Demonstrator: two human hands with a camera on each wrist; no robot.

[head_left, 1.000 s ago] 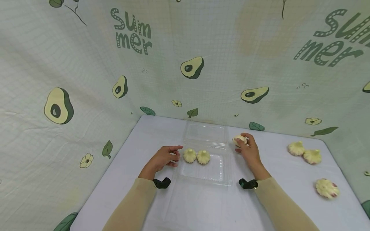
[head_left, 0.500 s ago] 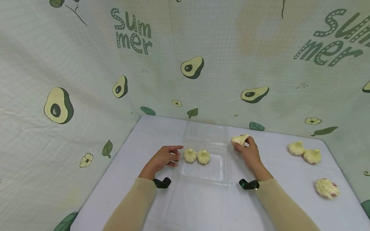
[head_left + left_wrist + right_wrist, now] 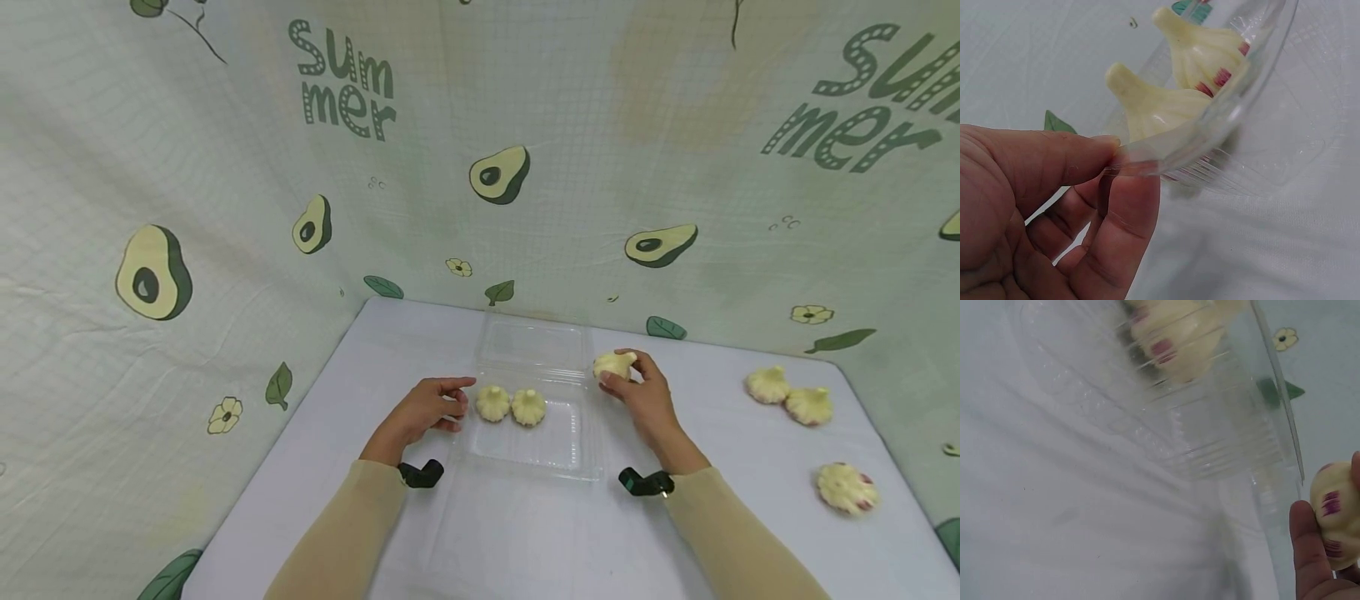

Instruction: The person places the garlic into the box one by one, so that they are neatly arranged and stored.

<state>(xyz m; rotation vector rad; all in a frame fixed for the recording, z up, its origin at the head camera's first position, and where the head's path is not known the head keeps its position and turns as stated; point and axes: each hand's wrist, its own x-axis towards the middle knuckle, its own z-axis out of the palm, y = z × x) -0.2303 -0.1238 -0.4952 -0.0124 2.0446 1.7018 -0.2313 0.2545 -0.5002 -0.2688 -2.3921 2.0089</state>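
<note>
A clear plastic clamshell box (image 3: 517, 462) lies with its lid (image 3: 534, 343) folded back, away from the person. Two pale garlic bulbs stand side by side in its far left part, a left one (image 3: 492, 403) and a right one (image 3: 528, 407), stems up. My left hand (image 3: 431, 412) pinches the box's left rim (image 3: 1179, 140) between thumb and finger. Just right of the box, my right hand (image 3: 643, 392) grips another garlic bulb (image 3: 613, 365), its stem tilted up to the right. Purple streaks mark this bulb (image 3: 1335, 509) in the right wrist view.
On the right of the white table (image 3: 510, 542) lie a pair of garlic bulbs (image 3: 768, 385) close together and a single bulb (image 3: 847, 488) nearer the person. A printed cloth (image 3: 570, 183) hangs behind the table and along its left side.
My right hand has turned the garlic bulb so its stem now shows upward, and has shifted it slightly left toward the box. My left hand has stayed at the rim.
</note>
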